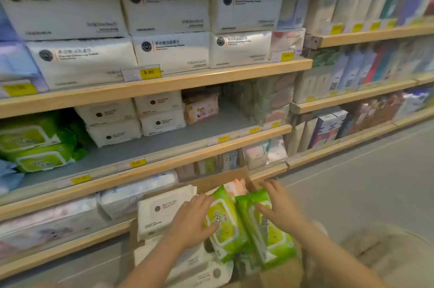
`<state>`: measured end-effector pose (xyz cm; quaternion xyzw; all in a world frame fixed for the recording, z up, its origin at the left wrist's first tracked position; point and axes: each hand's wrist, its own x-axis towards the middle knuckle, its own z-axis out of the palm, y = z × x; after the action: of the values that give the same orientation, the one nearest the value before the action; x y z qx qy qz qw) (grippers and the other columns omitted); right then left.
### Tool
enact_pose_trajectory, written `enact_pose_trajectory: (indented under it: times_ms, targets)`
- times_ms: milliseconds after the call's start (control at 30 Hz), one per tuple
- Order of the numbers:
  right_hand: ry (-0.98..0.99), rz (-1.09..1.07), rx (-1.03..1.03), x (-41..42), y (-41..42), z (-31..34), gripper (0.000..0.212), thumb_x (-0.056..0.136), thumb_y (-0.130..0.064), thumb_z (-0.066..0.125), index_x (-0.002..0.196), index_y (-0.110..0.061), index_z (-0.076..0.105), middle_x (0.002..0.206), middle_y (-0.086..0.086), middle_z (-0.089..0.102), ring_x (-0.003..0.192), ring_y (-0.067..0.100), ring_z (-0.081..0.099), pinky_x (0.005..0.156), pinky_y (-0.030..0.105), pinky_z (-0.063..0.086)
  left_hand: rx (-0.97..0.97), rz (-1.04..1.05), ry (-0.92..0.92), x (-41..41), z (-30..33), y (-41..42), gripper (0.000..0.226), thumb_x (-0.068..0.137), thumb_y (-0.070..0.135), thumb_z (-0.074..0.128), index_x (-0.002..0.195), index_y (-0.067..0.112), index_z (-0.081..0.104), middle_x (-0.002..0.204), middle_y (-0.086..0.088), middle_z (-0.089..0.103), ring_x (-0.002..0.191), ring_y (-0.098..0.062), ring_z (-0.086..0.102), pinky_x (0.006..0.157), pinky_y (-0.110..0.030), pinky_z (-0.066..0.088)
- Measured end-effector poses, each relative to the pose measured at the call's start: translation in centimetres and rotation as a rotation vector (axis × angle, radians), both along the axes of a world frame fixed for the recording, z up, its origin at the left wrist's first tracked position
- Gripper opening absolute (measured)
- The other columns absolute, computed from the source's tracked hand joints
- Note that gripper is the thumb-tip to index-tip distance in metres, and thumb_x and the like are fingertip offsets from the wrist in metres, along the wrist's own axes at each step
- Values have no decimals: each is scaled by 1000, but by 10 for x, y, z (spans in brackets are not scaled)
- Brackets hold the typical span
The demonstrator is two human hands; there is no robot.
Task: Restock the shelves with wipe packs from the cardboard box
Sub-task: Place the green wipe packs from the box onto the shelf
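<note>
In the head view, two green wipe packs sit side by side in the cardboard box [237, 176] at the lower centre of the frame: the left green pack [226, 224] and the right green pack [267, 229]. The left hand [196, 222] presses against the left pack's outer side with fingers curled onto its face, and the right hand [279, 205] lies over the right pack with fingers spread and bent round its top, so both packs are squeezed together between the hands. To their left in the box lie white wipe packs [164, 212], at least two, the lower ones cut off by the bottom edge; a pink pack [236, 188] peeps out behind the green ones. On the grey middle shelf [164, 147], two green shelf packs [40, 147] are stacked at the left edge of the frame, four white shelf packs [136, 118] stand in two stacks, and a baby-print pack [202, 108] sits further back. Bare grey shelf lies in front of these. Items at far right are blurred.
</note>
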<state>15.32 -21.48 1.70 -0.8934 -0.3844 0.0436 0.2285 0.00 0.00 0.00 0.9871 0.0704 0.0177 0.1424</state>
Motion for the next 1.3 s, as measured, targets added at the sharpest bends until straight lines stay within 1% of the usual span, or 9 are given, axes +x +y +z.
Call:
enact_pose_trajectory:
  times_ms: [167,300,367,433,600,833,967,1167,1300]
  targets:
    - [179,-151,-126,-3,-11,-45,86,81,-54,60,148,-25,16,154,6,14,140,23,23,110,33,30,39,-145,152,16,-45,-13,80,72,54,57,142,28,29,143,4,36,131,-17,38,97,-31,40]
    - [243,-243,-266,-1,-12,-81,102,74,-63,60,148,-37,-4,158,6,-6,144,27,14,111,42,30,212,-192,195,39,-69,0,111,37,57,78,138,30,40,143,-2,42,127,-20,47,90,-36,49]
    - [318,-261,-231,-4,-8,-98,112,69,-61,64,142,-45,-19,157,5,-6,143,31,17,108,47,33,235,-271,262,53,-79,4,116,48,46,79,147,33,20,157,-5,12,143,-26,13,108,-51,25]
    - [349,-288,-202,-5,-5,-109,119,65,-61,65,135,-50,-30,156,5,-3,141,34,18,106,50,36,250,-345,295,65,-81,8,113,64,38,74,148,37,-2,152,1,-25,139,-23,-24,112,-51,-6]
    - [317,-333,-241,4,-4,-117,125,59,-60,66,139,-44,-29,154,6,6,136,33,24,99,47,40,390,-466,337,78,-81,20,118,71,11,69,143,36,-21,146,-1,-38,132,-24,-37,109,-51,-15]
    - [284,-340,-206,7,-7,-114,119,62,-61,64,143,-40,-20,139,4,29,126,27,36,96,40,39,656,-664,266,91,-88,16,89,81,9,62,148,15,4,154,-10,18,144,-28,6,105,-67,-2]
    - [287,-375,-116,13,-13,-101,119,57,-59,64,145,-39,-13,129,1,35,118,24,40,91,38,43,667,-622,217,89,-69,15,92,48,19,85,129,16,42,124,-5,56,122,-24,48,95,-63,37]
    - [56,-274,-134,48,-20,-46,114,57,-63,62,147,-35,-2,125,0,37,111,24,44,86,42,46,590,-449,-48,93,-23,18,99,32,26,89,124,17,51,119,-3,61,113,-22,56,89,-61,46]
    - [-45,-222,-123,63,-9,-7,113,58,-69,60,146,-37,-3,125,3,39,109,26,45,87,43,45,572,-284,-127,80,10,37,93,37,28,90,123,18,54,118,-3,61,115,-22,46,89,-61,45]
